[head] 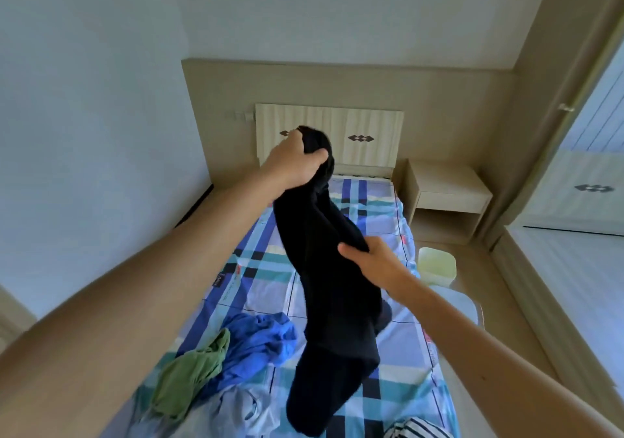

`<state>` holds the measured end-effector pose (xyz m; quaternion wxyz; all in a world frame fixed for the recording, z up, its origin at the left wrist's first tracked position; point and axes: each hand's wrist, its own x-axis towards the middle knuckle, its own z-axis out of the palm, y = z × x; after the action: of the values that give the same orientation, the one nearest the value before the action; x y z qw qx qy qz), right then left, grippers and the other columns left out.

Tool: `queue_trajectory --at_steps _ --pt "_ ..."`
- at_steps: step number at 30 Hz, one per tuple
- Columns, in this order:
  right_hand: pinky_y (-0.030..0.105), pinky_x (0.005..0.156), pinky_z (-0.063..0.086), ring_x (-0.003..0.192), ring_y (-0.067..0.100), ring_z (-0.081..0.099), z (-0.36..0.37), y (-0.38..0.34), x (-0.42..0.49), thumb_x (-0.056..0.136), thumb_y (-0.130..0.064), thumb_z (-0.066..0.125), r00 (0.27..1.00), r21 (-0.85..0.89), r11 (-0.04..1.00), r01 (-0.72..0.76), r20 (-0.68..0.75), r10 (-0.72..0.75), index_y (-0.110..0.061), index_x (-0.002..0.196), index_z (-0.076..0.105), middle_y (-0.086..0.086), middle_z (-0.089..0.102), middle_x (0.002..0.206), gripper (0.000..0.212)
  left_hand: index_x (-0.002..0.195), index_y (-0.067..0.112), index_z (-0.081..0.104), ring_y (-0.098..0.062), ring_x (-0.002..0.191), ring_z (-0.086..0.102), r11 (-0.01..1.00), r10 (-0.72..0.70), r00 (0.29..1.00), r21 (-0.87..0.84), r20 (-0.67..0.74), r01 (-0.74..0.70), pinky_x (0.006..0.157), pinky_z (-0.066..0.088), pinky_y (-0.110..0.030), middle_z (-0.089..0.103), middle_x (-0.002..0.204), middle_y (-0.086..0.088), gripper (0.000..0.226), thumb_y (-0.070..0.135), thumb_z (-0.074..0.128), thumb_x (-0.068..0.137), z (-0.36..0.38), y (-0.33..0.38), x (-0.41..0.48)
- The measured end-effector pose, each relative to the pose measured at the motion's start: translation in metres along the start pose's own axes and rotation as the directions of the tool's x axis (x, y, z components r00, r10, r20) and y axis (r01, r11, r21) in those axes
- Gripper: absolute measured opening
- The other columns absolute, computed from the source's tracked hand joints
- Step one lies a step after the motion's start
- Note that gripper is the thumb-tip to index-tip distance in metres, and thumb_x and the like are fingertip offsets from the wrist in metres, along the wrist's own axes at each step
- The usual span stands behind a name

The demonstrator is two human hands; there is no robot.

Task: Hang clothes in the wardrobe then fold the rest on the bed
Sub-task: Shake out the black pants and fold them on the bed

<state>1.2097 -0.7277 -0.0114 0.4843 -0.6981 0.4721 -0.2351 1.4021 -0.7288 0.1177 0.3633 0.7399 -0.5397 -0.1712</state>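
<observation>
- The left grip (297, 160), a bare hand on an outstretched arm, was clenched round the bunched top end of a black garment (332, 289), fingers curled into the cloth.
- The right grip (373, 260), also bare, grasped the same garment partway down its right edge, with the thumb lying across the cloth.
- The black garment was held up above the bed (260, 289), stretched long and narrow. Its long axis ran from the top end, up near the headboard (368, 127), down towards the foot of the bed.
- Its lower end hung low over the checked sheet; I could not tell whether it touched the sheet.
- On the bed, left of the garment's lower end, a blue garment (266, 339) lay crumpled, with a green garment (192, 373) touching its left side.
- A pale garment (236, 410) lay just below those 2, and a striped garment (417, 429) showed at the bottom edge.
- Right of the bed stood a nightstand (445, 194) by the headboard, with a pale yellow bin (437, 265) on the floor near it.
- A wardrobe door (580, 184) stood at the far right.
</observation>
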Motion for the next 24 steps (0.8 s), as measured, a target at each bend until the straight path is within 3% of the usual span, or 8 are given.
queue_trajectory --at_steps 3,6,9,13,16,19,21,24 --pt "0.04 0.084 0.059 0.084 0.025 0.074 -0.007 -0.037 -0.001 0.092 -0.035 0.069 0.997 0.194 0.979 0.057 -0.055 -0.047 -0.013 0.093 0.073 0.008 0.077 0.088 0.023 0.15 0.017 0.033 -0.023 0.132 0.047 0.993 0.122 0.988 -0.016 0.097 -0.121 0.108 0.041 -0.04 0.043 0.147 -0.005 0.073 0.052 0.061 0.092 0.012 -0.01 -0.057" --pt "0.019 0.053 0.052 0.056 0.01 0.068 -0.014 -0.075 -0.001 0.096 -0.03 0.065 0.998 0.314 0.948 0.055 -0.03 -0.048 -0.008 0.079 0.068 -0.001 0.07 0.061 0.029 0.157 0.026 0.019 -0.012 0.14 0.038 0.963 0.251 0.935 -0.166 0.25 -0.214 0.114 0.034 -0.031 0.031 0.157 0.005 0.098 0.057 0.073 0.081 0.033 -0.015 -0.114" --pt "0.029 0.065 0.059 0.069 0.018 0.073 -0.01 -0.091 0.002 0.091 -0.043 0.068 1.0 0.317 0.948 -0.015 -0.006 0.017 -0.007 0.086 0.07 0.006 0.075 0.077 0.037 0.159 0.032 0.007 -0.009 0.138 0.035 0.938 0.346 0.921 -0.085 0.176 -0.336 0.111 0.035 -0.027 0.023 0.158 0.005 0.113 0.035 0.084 0.077 0.045 -0.032 -0.124" --pt "0.039 0.084 0.059 0.096 0.026 0.074 -0.011 -0.092 0.0 0.098 -0.035 0.061 0.998 0.525 0.85 0.035 0.027 -0.058 -0.005 0.107 0.072 0.017 0.074 0.11 0.033 0.148 0.027 0.035 -0.005 0.13 0.049 0.892 0.431 0.902 -0.136 -0.038 -0.432 0.107 0.038 -0.015 0.049 0.142 0.006 0.079 0.001 0.07 0.082 0.035 -0.042 -0.106" --pt "0.036 0.094 0.054 0.108 0.024 0.069 -0.022 -0.091 -0.007 0.096 -0.032 0.063 0.952 0.608 0.781 0.143 0.131 -0.277 -0.007 0.126 0.063 0.013 0.071 0.119 0.04 0.126 0.023 0.05 0.006 0.104 0.06 0.892 0.29 0.951 -0.329 -0.108 -0.309 0.087 0.043 -0.009 0.064 0.114 0.011 0.045 0.003 0.067 0.089 0.016 -0.042 -0.09" --pt "0.032 0.093 0.055 0.106 0.017 0.069 -0.026 -0.093 -0.017 0.084 -0.011 0.077 0.912 0.371 0.875 0.31 0.144 -0.384 -0.016 0.134 0.052 0.005 0.069 0.117 0.056 0.12 0.022 0.061 -0.001 0.097 0.068 0.842 0.198 0.979 -0.503 -0.051 -0.196 0.08 0.05 -0.014 0.071 0.106 0.008 0.021 0.022 0.061 0.1 0.002 -0.036 -0.083" --pt "0.036 0.093 0.056 0.1 0.015 0.07 -0.022 -0.1 -0.021 0.081 -0.004 0.079 0.894 0.155 0.896 0.416 0.111 -0.434 -0.019 0.132 0.05 0.005 0.069 0.11 0.061 0.117 0.022 0.065 -0.004 0.091 0.071 0.834 0.179 0.984 -0.531 0.002 -0.15 0.073 0.053 -0.015 0.074 0.101 0.006 0.024 0.036 0.053 0.103 -0.003 -0.028 -0.086" --pt "0.04 0.089 0.059 0.096 0.016 0.071 -0.019 -0.112 -0.028 0.074 -0.02 0.085 0.887 -0.009 0.89 0.455 0.094 -0.452 -0.028 0.139 0.038 0.002 0.069 0.107 0.081 0.113 0.026 0.068 -0.003 0.088 0.072 0.87 0.213 0.977 -0.454 -0.005 -0.192 0.069 0.053 -0.013 0.075 0.098 0.007 0.03 0.045 0.047 0.103 -0.006 -0.019 -0.087"
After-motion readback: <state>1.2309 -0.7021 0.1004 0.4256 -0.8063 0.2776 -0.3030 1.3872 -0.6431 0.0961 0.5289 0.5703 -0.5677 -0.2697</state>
